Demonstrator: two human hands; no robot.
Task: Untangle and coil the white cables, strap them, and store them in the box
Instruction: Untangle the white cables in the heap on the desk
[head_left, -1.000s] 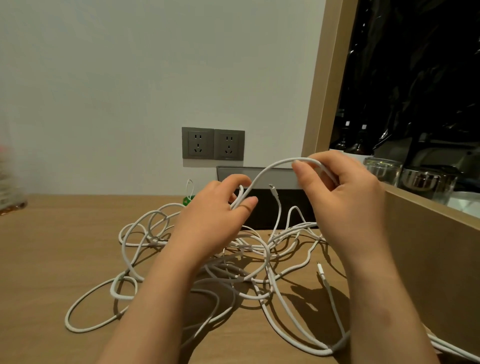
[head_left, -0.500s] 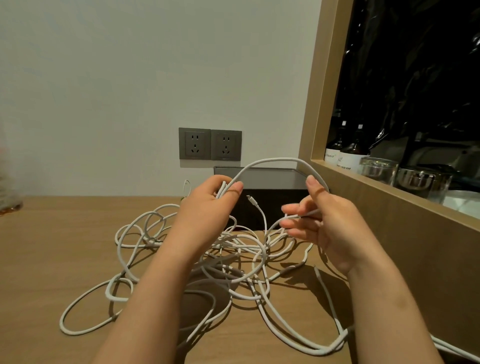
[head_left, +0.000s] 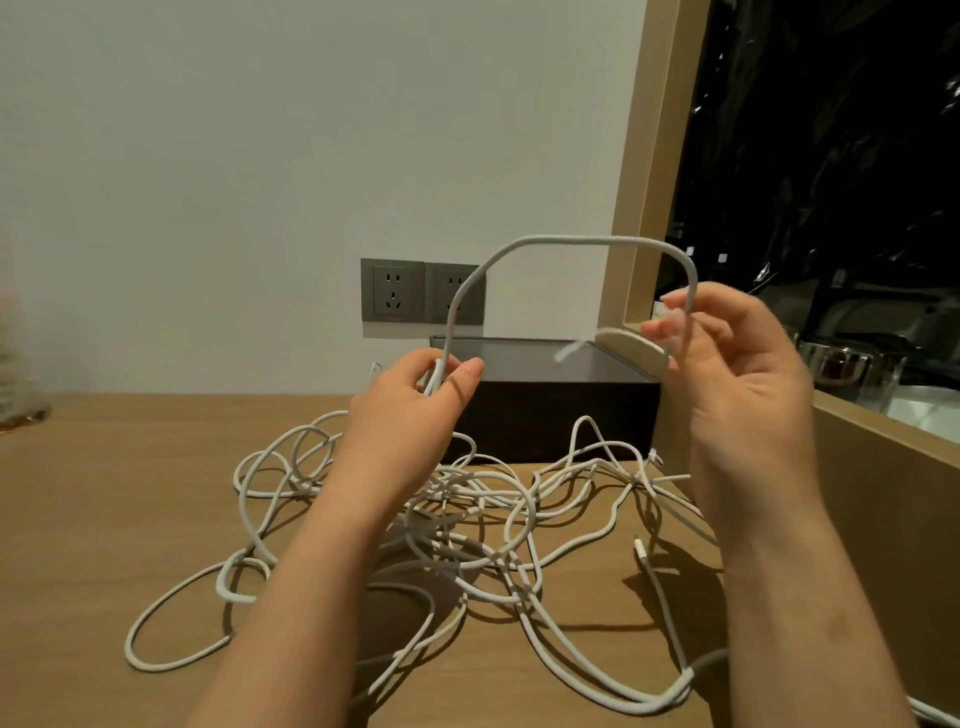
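Note:
A tangle of white cables (head_left: 483, 514) lies spread over the wooden table (head_left: 119, 499). One strand rises out of it as an arch (head_left: 566, 240) held between my two hands. My left hand (head_left: 410, 415) pinches the arch's left leg between thumb and fingers. My right hand (head_left: 737, 374) is raised higher and grips the arch's right leg, with a blurred plug end (head_left: 571, 349) sticking out to its left. A dark box (head_left: 550, 415) with an open grey top stands behind the tangle against the wall. A loose connector (head_left: 640, 546) rests on the table at the right.
Two grey wall sockets (head_left: 423, 291) sit above the box. A wooden frame (head_left: 649, 171) and ledge rise at the right, with glass jars (head_left: 852, 364) and bottles behind it. A blurred object (head_left: 15, 374) stands at the far left edge.
My right hand has risen and closed on the strand, so the arch stands taller. My left hand keeps its pinch. The plug end has swung up toward my right hand.

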